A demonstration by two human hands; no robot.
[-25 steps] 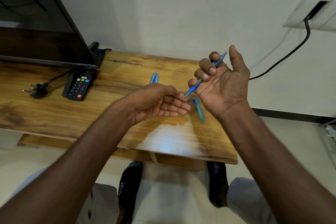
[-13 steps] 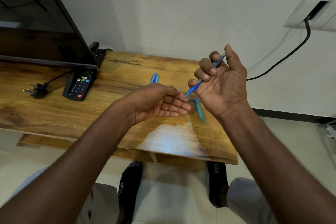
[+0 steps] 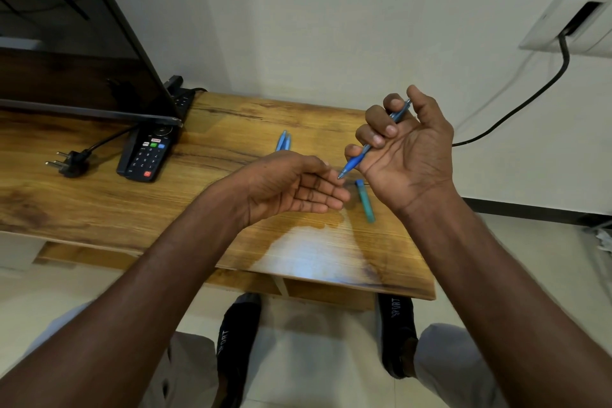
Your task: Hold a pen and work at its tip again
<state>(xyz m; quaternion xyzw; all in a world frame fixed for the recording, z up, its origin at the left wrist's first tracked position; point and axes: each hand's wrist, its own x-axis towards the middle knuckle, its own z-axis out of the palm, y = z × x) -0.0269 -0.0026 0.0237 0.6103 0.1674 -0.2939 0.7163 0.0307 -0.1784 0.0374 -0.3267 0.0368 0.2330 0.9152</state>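
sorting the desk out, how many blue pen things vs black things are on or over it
Blue: 4 – pen in right hand, cap, two pens
Black: 3 – remote, plug, power strip
Total: 7

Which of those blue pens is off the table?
The blue pen gripped in the right hand, tip pointing toward the left hand. The pair of pens lies on the wooden table.

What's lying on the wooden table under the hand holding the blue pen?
Under the right hand, which grips the blue pen, a teal pen cap lies on the wooden table. The hand covers whatever lies further back.
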